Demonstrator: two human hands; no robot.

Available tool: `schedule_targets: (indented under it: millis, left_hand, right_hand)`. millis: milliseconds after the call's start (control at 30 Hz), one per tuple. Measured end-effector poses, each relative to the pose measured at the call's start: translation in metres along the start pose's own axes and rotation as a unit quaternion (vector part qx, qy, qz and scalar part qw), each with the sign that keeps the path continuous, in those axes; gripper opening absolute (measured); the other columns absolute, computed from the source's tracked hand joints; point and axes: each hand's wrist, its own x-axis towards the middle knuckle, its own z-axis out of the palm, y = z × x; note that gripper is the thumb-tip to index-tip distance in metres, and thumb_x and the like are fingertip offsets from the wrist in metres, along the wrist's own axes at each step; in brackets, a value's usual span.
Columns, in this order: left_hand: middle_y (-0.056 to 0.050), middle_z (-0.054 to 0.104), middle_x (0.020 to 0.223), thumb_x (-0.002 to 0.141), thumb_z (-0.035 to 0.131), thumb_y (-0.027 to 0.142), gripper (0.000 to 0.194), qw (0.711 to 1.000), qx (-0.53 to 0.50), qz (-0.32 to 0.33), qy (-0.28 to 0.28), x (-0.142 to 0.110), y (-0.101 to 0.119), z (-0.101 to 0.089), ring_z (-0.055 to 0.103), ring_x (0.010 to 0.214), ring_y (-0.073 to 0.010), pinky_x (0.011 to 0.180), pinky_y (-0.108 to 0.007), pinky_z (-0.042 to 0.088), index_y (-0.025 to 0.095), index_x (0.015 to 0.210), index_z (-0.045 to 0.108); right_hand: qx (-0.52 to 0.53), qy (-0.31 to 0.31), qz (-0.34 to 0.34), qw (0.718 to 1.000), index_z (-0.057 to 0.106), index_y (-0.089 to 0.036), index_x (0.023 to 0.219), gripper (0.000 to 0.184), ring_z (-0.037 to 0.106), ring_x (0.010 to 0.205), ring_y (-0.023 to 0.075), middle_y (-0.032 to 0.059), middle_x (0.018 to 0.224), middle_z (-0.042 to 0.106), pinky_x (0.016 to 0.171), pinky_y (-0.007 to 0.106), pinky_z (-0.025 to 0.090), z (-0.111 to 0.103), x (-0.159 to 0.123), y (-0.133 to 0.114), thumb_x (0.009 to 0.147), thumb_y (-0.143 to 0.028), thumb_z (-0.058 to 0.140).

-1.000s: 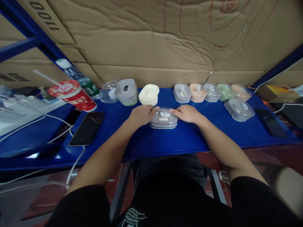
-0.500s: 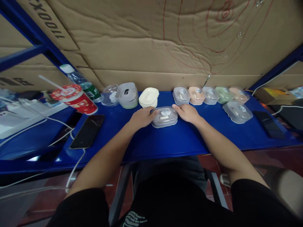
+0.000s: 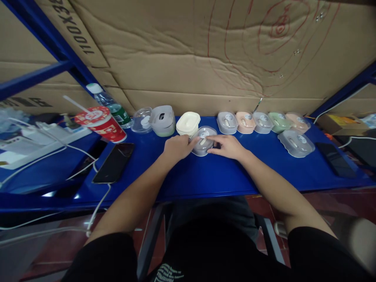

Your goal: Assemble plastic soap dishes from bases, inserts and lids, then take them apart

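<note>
The left hand (image 3: 178,149) grips the left side of the grey clear-lidded box (image 3: 203,143), thumb on its lid, while the right hand (image 3: 230,147), thumb and forefinger spread apart, touches the box's right side. That box sits on the blue desk (image 3: 205,178), just in front of the stack of cream dishes (image 3: 188,122), with the tall grey container (image 3: 163,122) farther left and a row of five small lidded boxes (image 3: 262,123) along the cardboard (image 3: 164,55) to the right
</note>
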Motion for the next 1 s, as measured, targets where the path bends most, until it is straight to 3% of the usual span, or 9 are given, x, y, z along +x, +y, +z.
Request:
schedule_targets:
  millis: [133,233,400,500,633,800,1000]
  left_hand:
    - [-0.010,0.079,0.090,0.104,0.029,0.071,0.072,0.998,-0.053,0.039,-0.014,0.001,-0.001,0.000,0.074,0.093,-0.0266,0.080,-0.035,0.053,0.020,0.083,0.075]
    - [-0.009,0.080,0.096,0.099,0.046,0.073,0.060,0.998,-0.062,0.028,0.013,0.001,-0.001,0.003,0.075,0.096,-0.0285,0.084,-0.037,0.054,0.022,0.103,0.077]
    - [-0.012,0.080,0.105,0.098,0.057,0.062,0.064,0.996,-0.074,-0.008,0.054,0.008,-0.006,0.008,0.074,0.103,-0.0313,0.092,-0.042,0.056,0.018,0.144,0.060]
    - [-0.015,0.079,0.110,0.099,0.055,0.058,0.072,0.997,-0.064,-0.027,0.043,0.016,-0.013,0.011,0.073,0.108,-0.0341,0.095,-0.045,0.055,0.016,0.157,0.048]
    - [-0.017,0.079,0.113,0.100,0.054,0.053,0.064,0.998,-0.050,-0.030,0.018,0.023,-0.021,0.013,0.072,0.109,-0.0372,0.094,-0.049,0.055,0.017,0.153,0.052]
    - [-0.010,0.081,0.107,0.099,0.057,0.039,0.040,0.995,-0.086,-0.024,0.037,0.026,-0.025,0.006,0.073,0.110,-0.0318,0.091,-0.041,0.053,0.022,0.135,0.063]
    - [-0.005,0.081,0.102,0.098,0.064,0.038,0.032,0.982,-0.151,0.040,0.111,0.021,-0.030,-0.003,0.075,0.104,-0.0245,0.088,-0.034,0.051,0.025,0.127,0.067]
  right_hand:
    - [-0.089,0.047,0.070,0.992,0.067,-0.023,0.146,0.046,0.075,0.100,0.0272,0.0099,0.115,0.081,0.085,0.038,0.056,-0.007,0.001,0.011,0.104,-0.040,0.057]
    - [-0.105,0.072,0.112,0.985,0.068,-0.021,0.144,0.045,0.076,0.093,0.0269,0.0098,0.109,0.082,0.083,0.039,0.056,-0.011,0.000,0.011,0.104,-0.032,0.053]
    - [-0.112,-0.017,0.047,0.992,0.058,-0.025,0.155,0.052,0.075,0.092,0.0258,0.0078,0.111,0.082,0.080,0.037,0.054,-0.004,0.002,-0.009,0.105,-0.039,0.051]
    - [-0.147,-0.080,0.070,0.983,0.044,-0.024,0.165,0.064,0.074,0.092,0.0281,0.0090,0.107,0.082,0.075,0.037,0.052,0.000,0.005,-0.015,0.104,-0.043,0.054]
    - [-0.157,-0.089,0.139,0.974,0.037,-0.018,0.168,0.075,0.075,0.090,0.0311,0.0113,0.103,0.081,0.072,0.037,0.052,-0.001,0.006,-0.008,0.103,-0.050,0.056]
    - [-0.099,-0.076,0.150,0.981,0.043,-0.020,0.164,0.073,0.075,0.090,0.0301,0.0076,0.095,0.081,0.073,0.037,0.054,-0.003,0.004,-0.005,0.100,-0.052,0.060]
    - [-0.034,0.032,0.159,0.986,0.043,-0.019,0.162,0.073,0.075,0.093,0.0311,0.0080,0.099,0.080,0.082,0.043,0.057,-0.005,0.001,-0.001,0.102,-0.059,0.056]
